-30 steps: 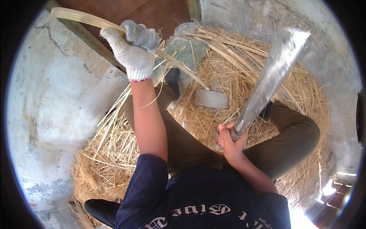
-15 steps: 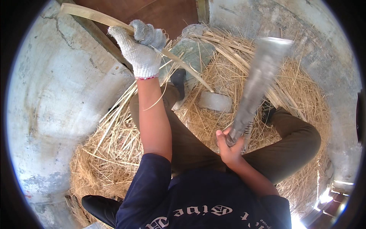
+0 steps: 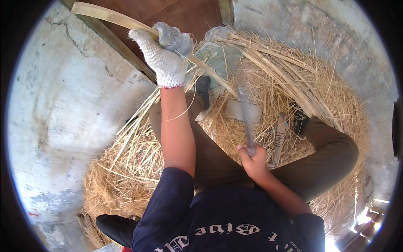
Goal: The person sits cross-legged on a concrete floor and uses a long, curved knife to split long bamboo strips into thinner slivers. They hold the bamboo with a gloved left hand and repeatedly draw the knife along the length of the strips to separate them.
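Note:
My left hand [image 3: 168,59], in a white and grey knitted glove, is closed round a long pale bamboo strip [image 3: 111,17]. The strip slants from the upper left down to a pale block [image 3: 235,110] on the shavings. My bare right hand [image 3: 255,164] grips the handle of a broad machete [image 3: 247,122], its fingers wrapped round it. The blade is seen nearly edge-on and smeared by motion, close to the strip's lower end by the block. Whether blade and strip touch, I cannot tell.
Straw-like shavings [image 3: 121,185] spread round my legs. A narrow tool with dark bands [image 3: 278,136] lies right of my right hand. Split strips [image 3: 277,80] lie at the far right, near a greenish stone [image 3: 220,59]. Worn walls [image 3: 54,113] stand on both sides.
The machete has swung down and left from a raised, broadside position to the block and the strip's lower end. The banded tool is now fully uncovered. My left hand keeps its hold on the strip.

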`<state>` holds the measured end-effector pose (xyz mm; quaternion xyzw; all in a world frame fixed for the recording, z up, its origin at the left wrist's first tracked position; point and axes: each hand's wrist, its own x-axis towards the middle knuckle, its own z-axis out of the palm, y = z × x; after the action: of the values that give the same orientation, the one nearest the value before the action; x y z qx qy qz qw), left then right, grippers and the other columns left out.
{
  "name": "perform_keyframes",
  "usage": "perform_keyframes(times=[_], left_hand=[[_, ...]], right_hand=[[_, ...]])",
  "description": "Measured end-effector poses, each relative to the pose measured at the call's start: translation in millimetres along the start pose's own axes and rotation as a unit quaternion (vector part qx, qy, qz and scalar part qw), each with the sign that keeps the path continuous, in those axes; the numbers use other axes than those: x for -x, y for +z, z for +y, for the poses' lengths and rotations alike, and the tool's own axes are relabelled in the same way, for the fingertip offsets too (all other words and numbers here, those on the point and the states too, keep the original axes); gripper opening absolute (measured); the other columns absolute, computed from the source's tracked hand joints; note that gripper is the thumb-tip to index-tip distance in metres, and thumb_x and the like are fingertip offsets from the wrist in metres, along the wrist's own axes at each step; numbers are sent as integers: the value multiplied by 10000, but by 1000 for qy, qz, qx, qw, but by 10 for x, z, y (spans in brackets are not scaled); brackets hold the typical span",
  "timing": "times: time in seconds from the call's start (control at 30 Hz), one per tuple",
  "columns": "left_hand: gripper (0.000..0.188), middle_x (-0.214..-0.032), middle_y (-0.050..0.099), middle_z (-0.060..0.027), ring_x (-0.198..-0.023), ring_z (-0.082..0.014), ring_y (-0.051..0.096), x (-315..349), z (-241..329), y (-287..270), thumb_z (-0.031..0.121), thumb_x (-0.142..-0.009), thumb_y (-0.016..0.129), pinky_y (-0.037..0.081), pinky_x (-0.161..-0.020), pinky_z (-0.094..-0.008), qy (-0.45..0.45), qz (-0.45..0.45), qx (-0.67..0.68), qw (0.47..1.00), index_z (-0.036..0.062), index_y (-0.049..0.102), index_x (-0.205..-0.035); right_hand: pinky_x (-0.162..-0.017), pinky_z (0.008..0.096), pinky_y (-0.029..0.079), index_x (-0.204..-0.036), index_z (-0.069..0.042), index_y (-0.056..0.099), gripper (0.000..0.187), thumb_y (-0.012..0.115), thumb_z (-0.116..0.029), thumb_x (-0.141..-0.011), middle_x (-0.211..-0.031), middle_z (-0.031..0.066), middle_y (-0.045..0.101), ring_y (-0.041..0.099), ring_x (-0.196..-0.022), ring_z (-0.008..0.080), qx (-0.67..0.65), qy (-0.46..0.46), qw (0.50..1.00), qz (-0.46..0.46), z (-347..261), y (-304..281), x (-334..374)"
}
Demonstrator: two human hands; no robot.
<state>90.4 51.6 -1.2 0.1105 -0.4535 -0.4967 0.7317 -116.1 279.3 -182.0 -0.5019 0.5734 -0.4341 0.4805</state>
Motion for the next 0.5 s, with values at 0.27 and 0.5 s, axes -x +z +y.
perform_keyframes(times=[0.27, 0.5], left_hand=[[782, -541, 254, 32, -477, -147, 169, -11, 42, -21, 899, -849, 417, 160, -472, -334, 6, 11, -24, 1000, 155, 386, -610], [787, -532, 251, 33, -466, -146, 177, 1, 26, 50, 900, -850, 414, 161, -464, -332, -15, -2, 0, 1000, 153, 374, -605]], right_hand=[[-547, 306, 412, -791, -26, 641, 204, 722, -148, -933, -612, -3, 557, 505, -567, 75, -112, 30, 991, 65, -41, -50, 23], [-603, 356, 463, -847, -22, 657, 220, 710, -223, -916, -633, 90, 610, 584, -576, 175, 99, 63, 993, -19, -93, -20, -26]])
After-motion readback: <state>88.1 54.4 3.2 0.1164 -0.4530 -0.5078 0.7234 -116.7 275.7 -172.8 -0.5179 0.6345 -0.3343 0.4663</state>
